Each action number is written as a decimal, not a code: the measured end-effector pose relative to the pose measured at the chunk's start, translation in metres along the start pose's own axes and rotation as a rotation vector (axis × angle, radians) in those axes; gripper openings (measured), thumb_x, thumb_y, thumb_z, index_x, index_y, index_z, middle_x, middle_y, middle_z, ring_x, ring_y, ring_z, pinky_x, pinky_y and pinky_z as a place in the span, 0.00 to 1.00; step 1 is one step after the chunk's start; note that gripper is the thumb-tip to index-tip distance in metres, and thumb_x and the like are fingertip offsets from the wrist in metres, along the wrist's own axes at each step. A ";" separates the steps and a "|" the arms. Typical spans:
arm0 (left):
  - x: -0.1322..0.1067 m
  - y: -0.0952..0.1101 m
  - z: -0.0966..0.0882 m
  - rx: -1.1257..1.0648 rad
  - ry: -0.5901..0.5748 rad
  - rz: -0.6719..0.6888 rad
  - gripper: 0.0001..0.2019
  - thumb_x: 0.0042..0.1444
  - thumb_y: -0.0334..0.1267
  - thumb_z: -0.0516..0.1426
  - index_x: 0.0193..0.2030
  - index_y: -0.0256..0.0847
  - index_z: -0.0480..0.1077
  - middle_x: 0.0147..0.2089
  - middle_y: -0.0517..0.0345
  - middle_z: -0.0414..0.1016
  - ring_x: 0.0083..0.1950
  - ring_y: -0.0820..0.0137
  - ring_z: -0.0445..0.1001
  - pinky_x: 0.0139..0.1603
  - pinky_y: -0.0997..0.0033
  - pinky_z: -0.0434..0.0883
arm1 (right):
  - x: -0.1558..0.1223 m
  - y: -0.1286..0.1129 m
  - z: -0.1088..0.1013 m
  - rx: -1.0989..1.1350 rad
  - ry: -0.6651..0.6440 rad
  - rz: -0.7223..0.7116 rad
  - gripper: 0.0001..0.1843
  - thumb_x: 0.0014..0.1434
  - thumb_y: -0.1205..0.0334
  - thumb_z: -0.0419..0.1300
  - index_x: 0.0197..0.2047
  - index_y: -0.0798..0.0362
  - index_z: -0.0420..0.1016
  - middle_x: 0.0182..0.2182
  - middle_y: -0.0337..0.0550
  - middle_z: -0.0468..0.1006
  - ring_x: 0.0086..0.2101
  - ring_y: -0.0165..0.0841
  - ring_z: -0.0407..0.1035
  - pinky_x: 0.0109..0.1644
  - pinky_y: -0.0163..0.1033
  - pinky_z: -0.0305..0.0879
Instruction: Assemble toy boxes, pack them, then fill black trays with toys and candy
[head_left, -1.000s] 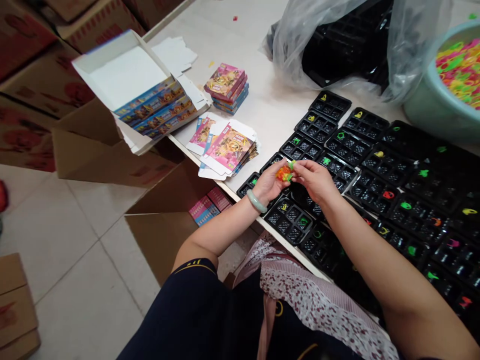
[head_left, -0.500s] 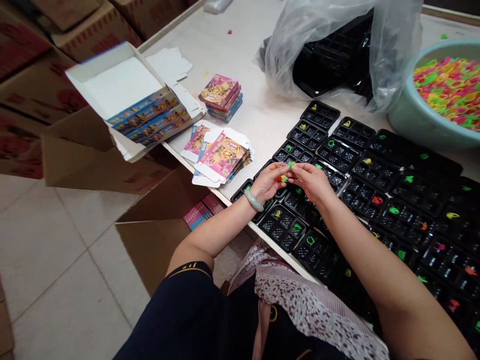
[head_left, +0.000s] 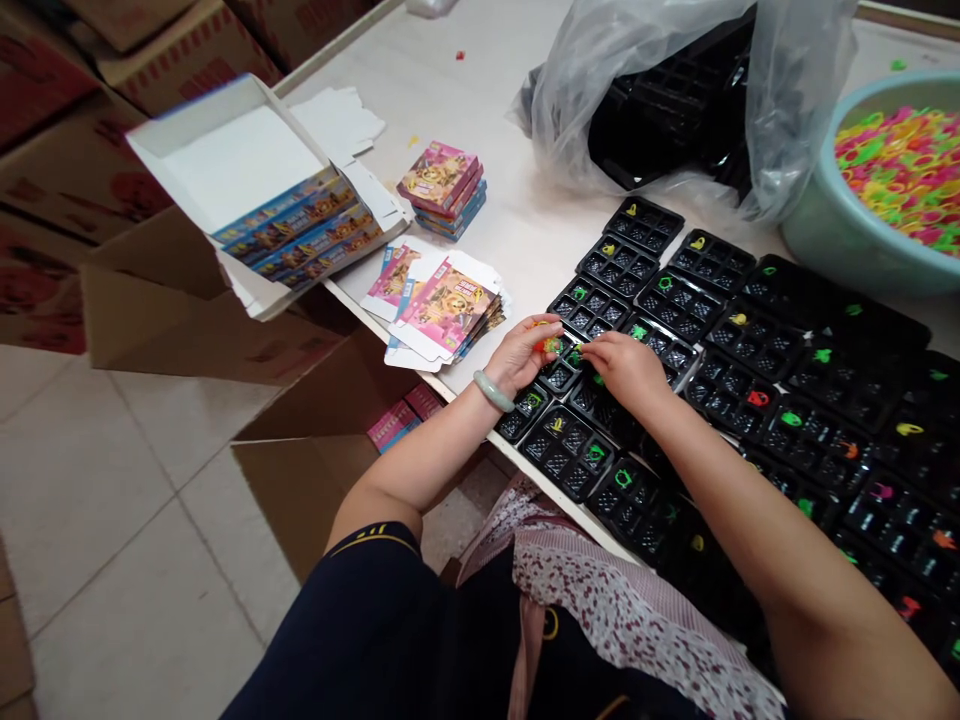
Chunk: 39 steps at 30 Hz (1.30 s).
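My left hand (head_left: pixel 520 355) is cupped shut on a small bunch of coloured plastic rings (head_left: pixel 550 345), orange and green, at the table's near edge. My right hand (head_left: pixel 626 366) pinches a green ring (head_left: pixel 576 356) and holds it low over a black compartment tray (head_left: pixel 564 372) between the two hands. Rows of black trays (head_left: pixel 720 340) cover the table to the right, most with one coloured ring in a cell. A pale green bangle sits on my left wrist.
A green basin (head_left: pixel 825 235) full of coloured rings stands far right. A clear plastic bag (head_left: pixel 697 90) holds stacked black trays. Flat printed cartons (head_left: pixel 442 305), a stack of small boxes (head_left: pixel 442 185) and an open display box (head_left: pixel 255 190) lie left. Cardboard boxes (head_left: pixel 300 430) crowd the floor.
Both hands have dropped from a raised position down onto the trays. My right hand has drawn a green ring from the bunch and lowered it towards a tray cell.
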<state>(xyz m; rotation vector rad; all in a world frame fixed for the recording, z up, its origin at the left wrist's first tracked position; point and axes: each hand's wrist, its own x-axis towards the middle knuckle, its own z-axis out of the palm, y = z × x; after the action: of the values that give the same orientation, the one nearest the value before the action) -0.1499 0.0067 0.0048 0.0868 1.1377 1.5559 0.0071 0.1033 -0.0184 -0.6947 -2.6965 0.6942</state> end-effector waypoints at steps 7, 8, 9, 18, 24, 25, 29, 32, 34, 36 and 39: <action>0.006 0.007 0.008 0.004 -0.038 -0.018 0.09 0.48 0.26 0.64 0.37 0.34 0.70 0.30 0.60 0.73 0.26 0.81 0.69 0.26 0.81 0.66 | 0.031 0.041 -0.021 -0.146 0.087 0.182 0.08 0.60 0.63 0.59 0.35 0.48 0.81 0.36 0.46 0.77 0.38 0.41 0.70 0.37 0.43 0.63; 0.008 0.007 0.011 0.002 -0.040 -0.019 0.09 0.49 0.26 0.64 0.36 0.34 0.69 0.29 0.60 0.73 0.25 0.81 0.69 0.26 0.81 0.65 | 0.037 0.045 -0.023 -0.174 0.064 0.196 0.08 0.59 0.63 0.59 0.34 0.48 0.81 0.36 0.46 0.77 0.38 0.41 0.70 0.37 0.43 0.62; 0.011 0.007 0.014 0.001 -0.042 -0.023 0.09 0.49 0.26 0.63 0.36 0.34 0.69 0.29 0.60 0.73 0.25 0.81 0.69 0.26 0.81 0.65 | 0.042 0.049 -0.025 -0.191 0.037 0.206 0.07 0.59 0.64 0.60 0.34 0.48 0.80 0.35 0.46 0.77 0.37 0.41 0.69 0.37 0.43 0.62; 0.039 0.002 0.038 -0.017 -0.041 -0.023 0.07 0.51 0.28 0.63 0.35 0.34 0.69 0.29 0.60 0.73 0.27 0.79 0.71 0.27 0.80 0.65 | 0.039 0.024 -0.030 0.426 0.154 0.201 0.11 0.54 0.57 0.65 0.41 0.50 0.76 0.40 0.45 0.76 0.35 0.36 0.71 0.40 0.43 0.68; 0.062 -0.004 0.058 -0.067 -0.059 0.033 0.08 0.53 0.34 0.64 0.31 0.34 0.69 0.27 0.61 0.71 0.27 0.79 0.70 0.30 0.79 0.67 | 0.044 0.016 -0.026 0.681 0.200 0.296 0.10 0.50 0.57 0.65 0.36 0.50 0.75 0.36 0.41 0.76 0.33 0.33 0.69 0.42 0.45 0.68; 0.065 -0.004 0.060 -0.066 -0.057 0.017 0.09 0.54 0.36 0.64 0.31 0.34 0.69 0.27 0.61 0.71 0.26 0.80 0.69 0.29 0.79 0.67 | 0.046 0.018 -0.025 0.771 0.203 0.335 0.11 0.48 0.56 0.65 0.36 0.50 0.75 0.35 0.41 0.76 0.32 0.33 0.70 0.42 0.45 0.68; 0.072 0.002 0.064 -0.045 -0.039 -0.052 0.14 0.59 0.45 0.60 0.34 0.34 0.68 0.27 0.58 0.72 0.24 0.78 0.70 0.25 0.79 0.65 | 0.052 0.033 -0.026 1.109 0.145 0.455 0.17 0.43 0.52 0.69 0.34 0.50 0.72 0.32 0.39 0.76 0.32 0.32 0.70 0.41 0.44 0.69; 0.078 0.007 0.064 -0.056 -0.005 -0.062 0.15 0.60 0.47 0.58 0.36 0.34 0.68 0.27 0.58 0.72 0.24 0.79 0.69 0.24 0.81 0.64 | 0.065 0.054 -0.031 0.994 0.253 0.441 0.16 0.45 0.53 0.67 0.35 0.50 0.71 0.30 0.38 0.74 0.31 0.32 0.69 0.41 0.44 0.69; 0.081 0.010 0.065 -0.067 0.003 -0.057 0.15 0.61 0.47 0.56 0.37 0.34 0.68 0.27 0.58 0.71 0.24 0.79 0.69 0.25 0.81 0.65 | 0.080 0.072 -0.036 0.676 0.339 0.375 0.12 0.49 0.57 0.64 0.37 0.51 0.72 0.32 0.40 0.74 0.32 0.34 0.69 0.43 0.46 0.68; 0.084 0.011 0.068 -0.071 0.000 -0.048 0.14 0.63 0.46 0.55 0.37 0.34 0.67 0.27 0.58 0.71 0.24 0.79 0.70 0.26 0.80 0.67 | 0.096 0.089 -0.040 0.310 0.329 0.298 0.07 0.51 0.63 0.62 0.37 0.51 0.74 0.36 0.45 0.75 0.37 0.38 0.70 0.47 0.48 0.67; 0.089 0.013 0.071 -0.056 0.010 -0.042 0.14 0.66 0.44 0.51 0.37 0.34 0.66 0.27 0.58 0.71 0.24 0.78 0.70 0.28 0.79 0.68 | 0.113 0.104 -0.044 -0.019 0.191 0.257 0.06 0.52 0.68 0.61 0.36 0.53 0.76 0.38 0.51 0.76 0.42 0.45 0.69 0.51 0.52 0.64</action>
<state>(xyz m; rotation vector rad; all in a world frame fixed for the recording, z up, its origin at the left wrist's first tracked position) -0.1478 0.1214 0.0066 0.0177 1.0960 1.5514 -0.0333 0.2575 -0.0189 -1.0684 -2.4673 0.6252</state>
